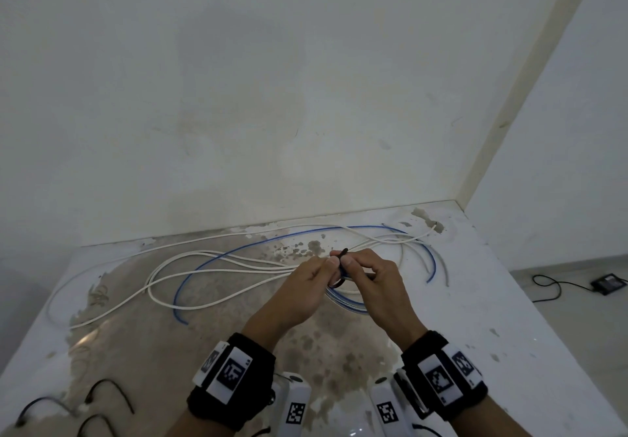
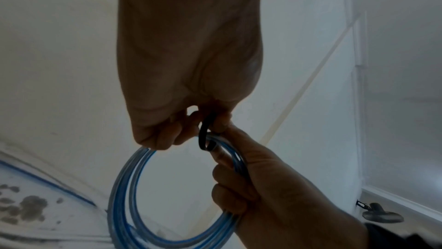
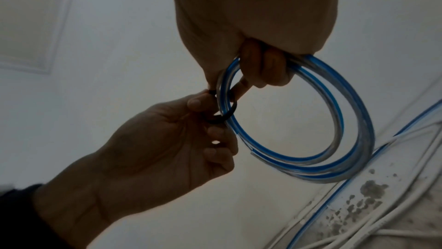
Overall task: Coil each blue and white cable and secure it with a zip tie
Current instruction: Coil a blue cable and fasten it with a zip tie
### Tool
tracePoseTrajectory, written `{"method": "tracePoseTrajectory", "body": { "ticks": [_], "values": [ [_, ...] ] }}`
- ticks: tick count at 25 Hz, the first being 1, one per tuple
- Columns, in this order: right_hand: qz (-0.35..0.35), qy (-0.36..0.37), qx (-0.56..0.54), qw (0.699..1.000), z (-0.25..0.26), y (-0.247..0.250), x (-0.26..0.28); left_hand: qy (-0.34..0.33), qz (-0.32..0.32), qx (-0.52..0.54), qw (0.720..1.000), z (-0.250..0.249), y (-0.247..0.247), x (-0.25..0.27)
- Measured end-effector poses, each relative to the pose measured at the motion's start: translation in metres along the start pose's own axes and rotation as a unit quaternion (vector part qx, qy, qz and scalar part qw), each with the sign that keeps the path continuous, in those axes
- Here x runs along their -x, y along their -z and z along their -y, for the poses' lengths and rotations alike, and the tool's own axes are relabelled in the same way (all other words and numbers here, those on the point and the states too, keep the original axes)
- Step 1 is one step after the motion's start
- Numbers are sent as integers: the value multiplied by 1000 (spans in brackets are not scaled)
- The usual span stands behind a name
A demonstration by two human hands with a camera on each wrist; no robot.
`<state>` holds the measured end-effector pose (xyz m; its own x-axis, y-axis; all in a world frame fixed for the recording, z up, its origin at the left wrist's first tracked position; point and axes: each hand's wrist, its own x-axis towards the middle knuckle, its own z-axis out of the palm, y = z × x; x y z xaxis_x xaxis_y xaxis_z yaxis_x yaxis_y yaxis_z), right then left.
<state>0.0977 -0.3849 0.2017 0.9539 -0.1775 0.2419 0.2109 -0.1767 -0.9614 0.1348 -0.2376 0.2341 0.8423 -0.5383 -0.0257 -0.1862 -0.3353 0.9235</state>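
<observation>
1. The blue and white coil (image 3: pixel 311 120) is hanging in the air between the two hands, just above the table (image 1: pixel 492 300). It is wound in a few neat rings.
2. A black zip tie (image 2: pixel 203 136) is looping around one side of the coil, right at the fingertips.
3. The right hand (image 1: pixel 377 287) is curling its fingers through the coil and pinching the tie with its thumb.
4. The left hand (image 1: pixel 302 287) is pinching the tie too, and its lower fingers are steadying the rings.
5. I think the tie is being closed now. It should go well if the rings are staying flat together and the tail is being pulled slowly and straight.
6. More loose cables (image 1: pixel 210 266) are lying beyond the hands, waiting.
</observation>
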Motion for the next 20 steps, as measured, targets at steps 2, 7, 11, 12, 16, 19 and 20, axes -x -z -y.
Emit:
{"method": "tracePoseTrajectory", "body": {
  "ticks": [2,7,11,12,16,19,20],
  "values": [
    [10,-28,-26,999,3,1,-1,-10,-24,19,999,9,-5,0],
    [-36,-131,-129,982,10,0,2,11,-95,59,994,14,-12,-3],
    [-54,-135,-143,979,18,1,4,42,-114,112,986,11,-14,-4],
    [-59,-128,-138,980,18,1,4,36,-117,115,986,11,-16,-4],
    [-88,-127,-129,980,15,-2,2,16,-142,130,981,14,-18,-5],
    [-87,-144,-133,977,18,-3,2,17,-149,107,983,11,-16,-6],
    [-92,-148,-135,975,19,-3,2,16,-149,105,983,10,-15,-6]
  ]
}}
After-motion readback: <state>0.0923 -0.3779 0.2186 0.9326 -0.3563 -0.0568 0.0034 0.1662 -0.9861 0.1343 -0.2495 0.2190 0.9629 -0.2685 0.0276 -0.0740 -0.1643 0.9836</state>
